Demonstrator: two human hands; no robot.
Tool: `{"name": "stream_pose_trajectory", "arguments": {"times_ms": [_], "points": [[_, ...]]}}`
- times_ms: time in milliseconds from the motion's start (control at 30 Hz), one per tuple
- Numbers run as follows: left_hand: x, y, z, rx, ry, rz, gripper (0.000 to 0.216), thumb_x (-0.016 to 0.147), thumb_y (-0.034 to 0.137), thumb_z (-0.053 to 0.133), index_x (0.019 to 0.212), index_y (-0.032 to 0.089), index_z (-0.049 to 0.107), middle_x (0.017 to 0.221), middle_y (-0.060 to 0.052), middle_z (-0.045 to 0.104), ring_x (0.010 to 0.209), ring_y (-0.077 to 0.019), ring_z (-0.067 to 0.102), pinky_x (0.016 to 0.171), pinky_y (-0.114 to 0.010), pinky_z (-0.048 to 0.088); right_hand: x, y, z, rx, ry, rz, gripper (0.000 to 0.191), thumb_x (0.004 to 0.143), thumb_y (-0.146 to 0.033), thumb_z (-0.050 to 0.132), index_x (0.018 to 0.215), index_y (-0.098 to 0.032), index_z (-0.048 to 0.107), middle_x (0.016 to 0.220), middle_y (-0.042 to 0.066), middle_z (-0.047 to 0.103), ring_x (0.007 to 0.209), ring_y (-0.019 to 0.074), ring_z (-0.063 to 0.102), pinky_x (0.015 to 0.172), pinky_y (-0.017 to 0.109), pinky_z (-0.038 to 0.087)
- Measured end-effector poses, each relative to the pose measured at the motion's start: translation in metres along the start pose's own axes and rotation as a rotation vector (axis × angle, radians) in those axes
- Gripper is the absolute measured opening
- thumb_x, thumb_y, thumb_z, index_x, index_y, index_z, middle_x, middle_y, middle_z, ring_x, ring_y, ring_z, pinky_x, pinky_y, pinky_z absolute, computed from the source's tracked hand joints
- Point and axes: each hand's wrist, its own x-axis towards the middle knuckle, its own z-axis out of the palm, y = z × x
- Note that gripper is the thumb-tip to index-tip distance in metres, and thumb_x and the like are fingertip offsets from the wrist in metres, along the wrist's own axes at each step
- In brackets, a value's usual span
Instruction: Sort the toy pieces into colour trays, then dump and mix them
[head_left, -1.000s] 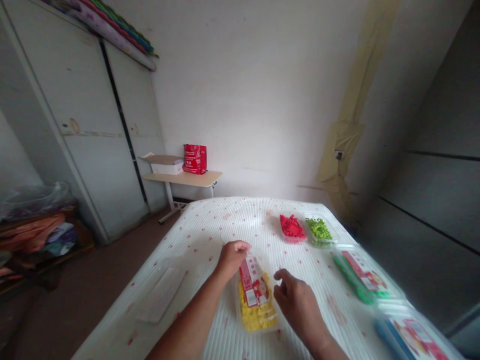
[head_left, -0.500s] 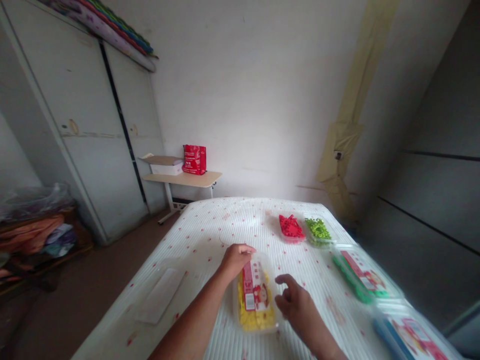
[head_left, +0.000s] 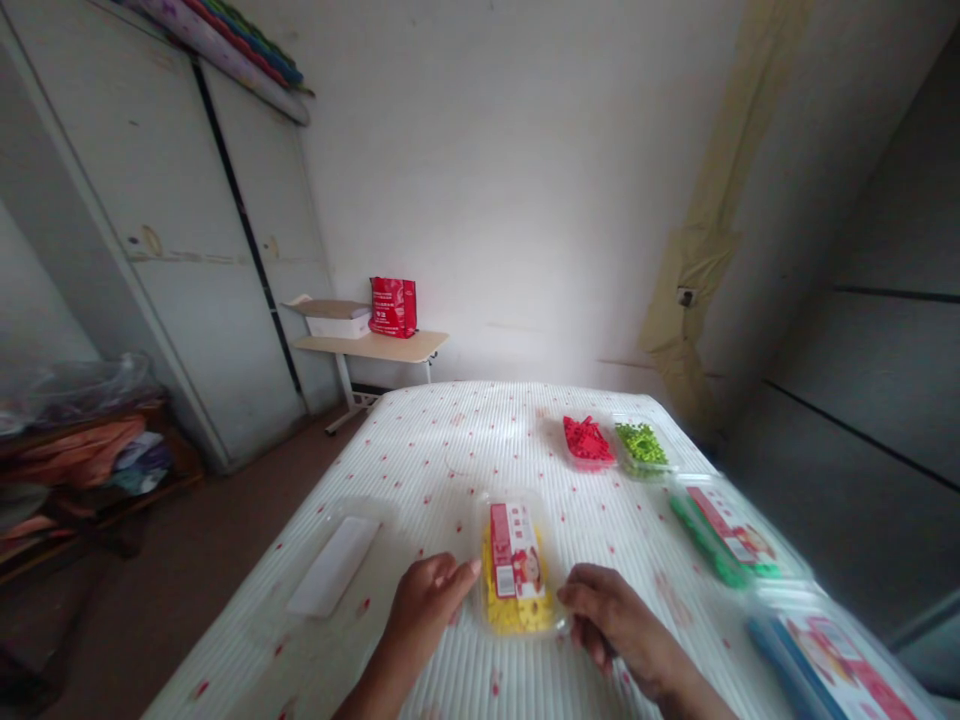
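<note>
Now | box (head_left: 517, 562) of yellow pieces lower centre, on bed (head_left: 465, 440) | left hand (head_left: 429, 602) open, fingertips at its left edge | right hand (head_left: 613, 622) curled at its right corner, grip unclear

Left hand (head_left: 429, 600) and right hand (head_left: 613, 622) — both bare, forearms unsleeved to the view's lower edge.

Boxes and trays spread over a bed (head_left: 465, 440), one box between two hands.
The middle box (head_left: 517, 565) lies near the front edge, left hand (head_left: 427, 605) and right hand (head_left: 615, 620) at its sides. A flat tray (head_left: 334, 565) lies to its left. Two open trays (head_left: 587, 441) sit far right; two long boxes (head_left: 724, 540) line the right edge. Behind, left, a side table (head_left: 375, 347) carries a bag (head_left: 392, 306).
</note>
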Motion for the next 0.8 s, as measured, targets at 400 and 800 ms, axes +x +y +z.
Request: {"name": "stream_pose_trajectory", "arguments": {"times_ms": [400,800], "points": [[-0.014,-0.002,0.009,-0.361,-0.224,-0.238,0.031,0.062,0.043,0.061,0.052,0.017,0.048,0.038,0.005,0.045,0.032,-0.0047,0.033,0.035,-0.019,0.018,0.002,0.010,-0.001,0.110,-0.049,0.051,0.017,0.064,-0.034,0.051,0.059,-0.018,0.046,0.044,-0.004,0.055,0.029,0.0046,0.037,0.029,0.016,0.023],[-0.021,-0.003,0.014,-0.458,-0.175,-0.314,0.027,0.059,0.039,0.061,0.054,0.018,0.046,0.040,0.005,0.047,0.033,-0.0046,0.036,0.037,-0.019,0.020,0.004,0.012,0.002,0.123,-0.027,0.058,0.013,0.063,-0.029,0.049,0.057,-0.019,0.043,0.044,-0.005,0.054,0.027,0.0036,0.035,0.028,0.016,0.021]]}}
